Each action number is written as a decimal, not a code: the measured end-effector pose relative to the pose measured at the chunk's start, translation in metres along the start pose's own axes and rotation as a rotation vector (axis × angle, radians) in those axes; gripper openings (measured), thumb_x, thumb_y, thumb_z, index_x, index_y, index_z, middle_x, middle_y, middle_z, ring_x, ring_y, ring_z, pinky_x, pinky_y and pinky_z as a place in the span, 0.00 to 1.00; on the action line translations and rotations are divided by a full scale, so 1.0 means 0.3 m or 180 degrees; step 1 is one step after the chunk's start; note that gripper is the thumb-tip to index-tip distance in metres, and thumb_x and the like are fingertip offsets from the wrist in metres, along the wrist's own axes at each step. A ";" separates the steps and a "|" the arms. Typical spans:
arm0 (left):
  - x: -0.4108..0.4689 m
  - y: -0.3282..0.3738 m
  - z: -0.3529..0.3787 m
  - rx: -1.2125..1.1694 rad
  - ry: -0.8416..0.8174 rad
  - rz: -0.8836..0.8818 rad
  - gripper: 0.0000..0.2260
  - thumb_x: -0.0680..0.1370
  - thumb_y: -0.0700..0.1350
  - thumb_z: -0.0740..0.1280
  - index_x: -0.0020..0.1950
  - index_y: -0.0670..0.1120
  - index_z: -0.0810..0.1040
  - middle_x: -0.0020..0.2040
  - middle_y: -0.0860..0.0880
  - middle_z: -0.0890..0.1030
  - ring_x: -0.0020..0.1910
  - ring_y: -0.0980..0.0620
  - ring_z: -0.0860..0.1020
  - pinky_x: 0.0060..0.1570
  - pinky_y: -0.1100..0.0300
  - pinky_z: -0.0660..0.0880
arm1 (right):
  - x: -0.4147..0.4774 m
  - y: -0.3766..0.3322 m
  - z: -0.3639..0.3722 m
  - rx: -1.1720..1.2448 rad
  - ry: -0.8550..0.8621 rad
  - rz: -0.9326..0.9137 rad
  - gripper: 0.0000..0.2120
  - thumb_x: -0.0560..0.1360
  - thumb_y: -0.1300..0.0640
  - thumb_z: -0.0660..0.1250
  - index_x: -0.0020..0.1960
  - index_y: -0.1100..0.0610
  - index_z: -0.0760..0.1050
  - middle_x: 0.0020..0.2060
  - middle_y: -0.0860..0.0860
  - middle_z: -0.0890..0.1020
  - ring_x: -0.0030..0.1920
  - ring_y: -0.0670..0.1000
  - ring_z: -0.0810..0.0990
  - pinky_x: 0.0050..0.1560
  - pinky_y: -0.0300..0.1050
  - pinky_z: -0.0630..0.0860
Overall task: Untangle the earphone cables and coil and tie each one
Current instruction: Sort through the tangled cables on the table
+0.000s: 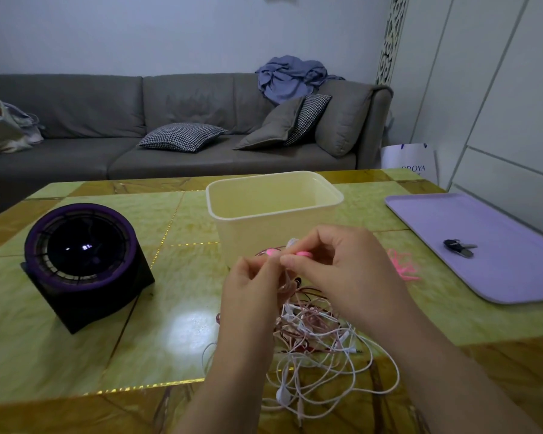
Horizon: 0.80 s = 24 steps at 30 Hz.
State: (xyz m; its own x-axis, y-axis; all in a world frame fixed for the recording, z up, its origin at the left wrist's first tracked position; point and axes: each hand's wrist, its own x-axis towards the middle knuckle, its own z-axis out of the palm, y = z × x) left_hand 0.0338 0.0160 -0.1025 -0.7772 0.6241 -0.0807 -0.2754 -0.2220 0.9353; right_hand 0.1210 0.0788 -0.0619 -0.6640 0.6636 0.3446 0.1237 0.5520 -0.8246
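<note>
A tangle of white, pink and dark red earphone cables (320, 343) lies on the green-and-gold table (76, 355) in front of me. Above it, my left hand (251, 292) and my right hand (342, 270) meet fingertip to fingertip. Both pinch a pink earphone cable (287, 285) that hangs down from them into the tangle. Pink earbud ends (303, 254) show between the fingers, along with a white piece. A pile of pink ties (402, 266) lies on the table to the right of my right hand.
A cream plastic tub (273, 202) stands just behind my hands. A black and purple round fan (82, 261) sits at the left. At the right lies a lilac tray (483, 245) with keys (460, 246) on it. A grey sofa (170, 120) is beyond the table.
</note>
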 end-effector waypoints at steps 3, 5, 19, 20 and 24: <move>0.008 0.016 -0.010 -0.0874 -0.0285 -0.0573 0.05 0.77 0.38 0.64 0.49 0.36 0.76 0.38 0.43 0.79 0.34 0.52 0.80 0.35 0.61 0.79 | 0.003 0.035 0.017 0.0220 -0.0253 -0.0070 0.02 0.69 0.60 0.74 0.41 0.54 0.82 0.38 0.43 0.85 0.43 0.38 0.82 0.45 0.33 0.77; 0.013 0.027 -0.015 -0.1369 -0.0359 -0.0813 0.07 0.78 0.38 0.61 0.46 0.36 0.76 0.33 0.44 0.79 0.28 0.53 0.79 0.29 0.65 0.77 | 0.006 0.054 0.027 0.0141 -0.0348 -0.0162 0.05 0.69 0.59 0.74 0.39 0.50 0.81 0.41 0.46 0.85 0.48 0.40 0.81 0.53 0.41 0.78; 0.023 0.051 -0.031 -0.1050 -0.1032 -0.0674 0.11 0.69 0.45 0.67 0.43 0.40 0.83 0.42 0.44 0.80 0.39 0.53 0.76 0.42 0.61 0.75 | 0.031 0.118 -0.018 0.1831 -0.0423 0.1042 0.11 0.54 0.51 0.76 0.34 0.54 0.82 0.33 0.51 0.83 0.35 0.47 0.78 0.43 0.41 0.78; 0.022 0.050 -0.036 -0.0881 -0.1135 -0.0677 0.12 0.69 0.45 0.67 0.47 0.39 0.82 0.44 0.43 0.79 0.40 0.52 0.75 0.43 0.60 0.73 | 0.032 0.122 -0.027 0.1920 -0.0504 0.1021 0.11 0.53 0.50 0.76 0.34 0.53 0.83 0.33 0.51 0.83 0.35 0.47 0.79 0.43 0.40 0.78; 0.016 0.055 -0.045 -0.0567 -0.1396 -0.0730 0.13 0.68 0.45 0.67 0.48 0.40 0.79 0.40 0.46 0.80 0.36 0.55 0.76 0.38 0.63 0.73 | 0.034 0.115 -0.062 0.2032 -0.0735 0.0681 0.11 0.53 0.52 0.76 0.35 0.53 0.84 0.34 0.52 0.84 0.37 0.47 0.82 0.43 0.38 0.79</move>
State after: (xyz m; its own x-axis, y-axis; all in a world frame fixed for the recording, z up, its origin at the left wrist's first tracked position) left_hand 0.0178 0.0052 -0.0922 -0.3864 0.9180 -0.0890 -0.5321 -0.1430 0.8345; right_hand 0.1322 0.1140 -0.0786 -0.8214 0.5615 0.1002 -0.1404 -0.0288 -0.9897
